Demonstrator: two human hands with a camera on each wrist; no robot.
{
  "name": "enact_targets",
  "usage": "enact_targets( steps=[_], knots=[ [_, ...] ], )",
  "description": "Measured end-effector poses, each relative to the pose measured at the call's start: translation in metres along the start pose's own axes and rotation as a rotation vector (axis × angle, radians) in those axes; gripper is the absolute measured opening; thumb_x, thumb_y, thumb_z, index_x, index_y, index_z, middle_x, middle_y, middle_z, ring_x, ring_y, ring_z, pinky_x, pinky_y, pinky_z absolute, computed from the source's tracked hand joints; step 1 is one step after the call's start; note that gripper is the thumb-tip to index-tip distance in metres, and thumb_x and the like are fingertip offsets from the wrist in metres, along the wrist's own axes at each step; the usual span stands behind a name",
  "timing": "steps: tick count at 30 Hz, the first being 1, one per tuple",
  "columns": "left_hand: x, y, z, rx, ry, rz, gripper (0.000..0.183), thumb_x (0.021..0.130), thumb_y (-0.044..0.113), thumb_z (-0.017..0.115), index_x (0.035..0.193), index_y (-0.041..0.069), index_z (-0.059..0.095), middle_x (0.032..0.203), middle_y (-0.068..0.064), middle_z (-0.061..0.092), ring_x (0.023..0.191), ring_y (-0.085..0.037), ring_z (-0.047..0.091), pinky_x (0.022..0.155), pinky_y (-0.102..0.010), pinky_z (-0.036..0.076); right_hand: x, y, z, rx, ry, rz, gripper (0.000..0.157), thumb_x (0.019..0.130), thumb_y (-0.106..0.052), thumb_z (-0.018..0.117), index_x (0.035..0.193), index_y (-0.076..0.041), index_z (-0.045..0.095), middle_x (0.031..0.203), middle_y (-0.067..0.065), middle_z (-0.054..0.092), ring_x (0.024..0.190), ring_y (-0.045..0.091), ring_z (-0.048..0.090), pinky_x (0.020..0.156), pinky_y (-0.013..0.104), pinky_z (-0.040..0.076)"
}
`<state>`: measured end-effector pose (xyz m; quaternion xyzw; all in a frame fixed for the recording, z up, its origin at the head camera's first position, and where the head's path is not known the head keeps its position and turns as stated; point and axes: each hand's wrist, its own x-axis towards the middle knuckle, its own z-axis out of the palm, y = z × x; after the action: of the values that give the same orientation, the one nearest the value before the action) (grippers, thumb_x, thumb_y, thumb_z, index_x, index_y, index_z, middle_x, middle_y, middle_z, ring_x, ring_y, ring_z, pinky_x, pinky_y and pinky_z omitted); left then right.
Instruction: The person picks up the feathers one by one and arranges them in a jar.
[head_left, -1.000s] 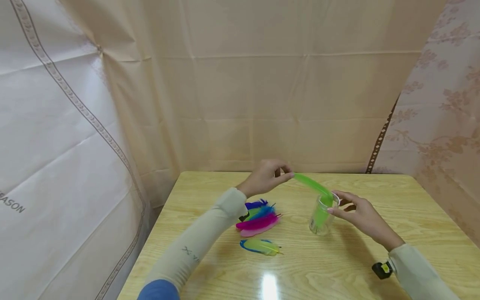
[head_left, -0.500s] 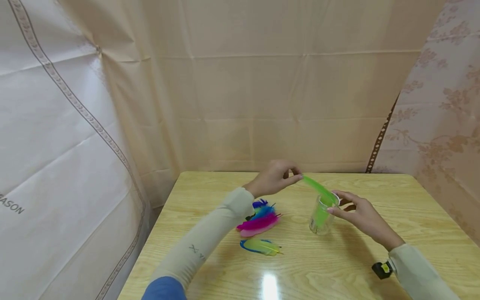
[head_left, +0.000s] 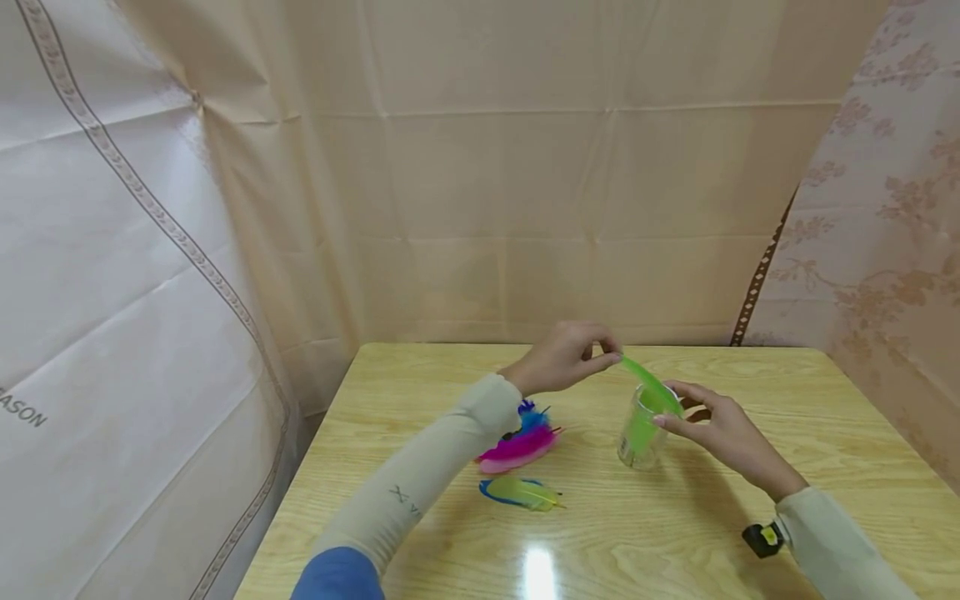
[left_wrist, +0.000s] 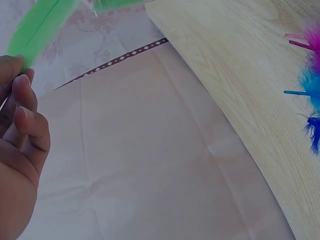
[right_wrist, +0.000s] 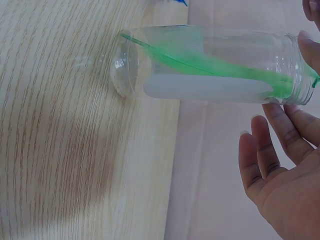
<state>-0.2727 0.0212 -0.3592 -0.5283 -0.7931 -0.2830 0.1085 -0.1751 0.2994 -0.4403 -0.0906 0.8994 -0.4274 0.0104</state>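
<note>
My left hand pinches the tip of a bright green feather, which arches over to the mouth of a clear glass jar. At the jar's rim, my right hand grips with thumb and fingers. Green also fills the inside of the jar; the right wrist view shows a green feather lengthwise within, its quill toward the base. Whether this is a second feather is hard to tell. In the left wrist view the pinched feather rises from the fingertips.
Left of the jar lies a pile of pink, magenta and blue feathers, partly behind my left sleeve. Nearer me is a yellow-green feather with blue edging. The wooden table ends at a beige cloth behind.
My left hand has moved right toward the jar, carrying the green feather's tip closer and bending it more. My right hand and the jar have stayed in place.
</note>
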Motion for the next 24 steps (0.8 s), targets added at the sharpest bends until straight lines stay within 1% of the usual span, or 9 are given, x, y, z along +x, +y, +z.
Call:
enact_targets(
  steps=[4, 7, 9, 12, 19, 24],
  knots=[
    [0.002, 0.003, 0.002, 0.010, -0.026, -0.013, 0.013, 0.103, 0.021, 0.066, 0.108, 0.012, 0.073, 0.099, 0.007, 0.070, 0.069, -0.001, 0.053, 0.064, -0.013, 0.044, 0.000, 0.000, 0.000, 0.004, -0.002, 0.002, 0.078, 0.097, -0.048, 0.069, 0.156, -0.006, 0.041, 0.144, 0.023, 0.051, 0.108, 0.037, 0.059, 0.077, 0.048, 0.056],
    [0.004, 0.004, 0.003, 0.018, -0.046, -0.010, 0.013, 0.104, 0.021, 0.065, 0.110, 0.012, 0.073, 0.102, 0.006, 0.069, 0.072, -0.001, 0.053, 0.066, -0.012, 0.044, 0.001, -0.001, 0.001, 0.001, -0.003, 0.001, 0.079, 0.097, -0.048, 0.069, 0.156, -0.006, 0.040, 0.146, 0.023, 0.051, 0.107, 0.036, 0.059, 0.077, 0.046, 0.056],
    [0.004, 0.004, 0.002, 0.017, -0.045, 0.002, 0.014, 0.104, 0.021, 0.065, 0.110, 0.012, 0.073, 0.102, 0.005, 0.069, 0.072, -0.001, 0.053, 0.067, -0.012, 0.045, 0.001, -0.002, 0.001, 0.000, -0.004, 0.003, 0.079, 0.097, -0.049, 0.069, 0.157, -0.006, 0.040, 0.146, 0.023, 0.051, 0.107, 0.035, 0.059, 0.076, 0.044, 0.055],
    [0.004, 0.001, 0.000, 0.012, -0.026, 0.014, 0.014, 0.104, 0.020, 0.065, 0.110, 0.011, 0.073, 0.102, 0.005, 0.070, 0.074, -0.002, 0.054, 0.067, -0.012, 0.045, 0.003, -0.003, 0.002, 0.009, -0.006, -0.002, 0.079, 0.097, -0.047, 0.070, 0.157, -0.006, 0.040, 0.145, 0.023, 0.051, 0.107, 0.034, 0.059, 0.076, 0.044, 0.055],
    [0.002, -0.006, -0.007, -0.042, 0.049, -0.009, 0.011, 0.102, 0.017, 0.067, 0.109, 0.010, 0.072, 0.102, 0.002, 0.071, 0.068, -0.005, 0.053, 0.065, -0.016, 0.045, 0.002, -0.003, 0.001, 0.016, -0.005, -0.007, 0.077, 0.098, -0.046, 0.070, 0.157, -0.007, 0.040, 0.140, 0.023, 0.053, 0.109, 0.036, 0.060, 0.078, 0.046, 0.056],
    [0.002, -0.008, -0.009, -0.020, 0.076, -0.006, 0.012, 0.103, 0.017, 0.066, 0.109, 0.008, 0.072, 0.103, -0.001, 0.071, 0.065, -0.006, 0.053, 0.063, -0.017, 0.045, 0.001, -0.002, 0.001, 0.021, -0.005, 0.005, 0.078, 0.097, -0.047, 0.070, 0.157, -0.008, 0.040, 0.137, 0.022, 0.053, 0.108, 0.037, 0.060, 0.078, 0.049, 0.057]
  ],
)
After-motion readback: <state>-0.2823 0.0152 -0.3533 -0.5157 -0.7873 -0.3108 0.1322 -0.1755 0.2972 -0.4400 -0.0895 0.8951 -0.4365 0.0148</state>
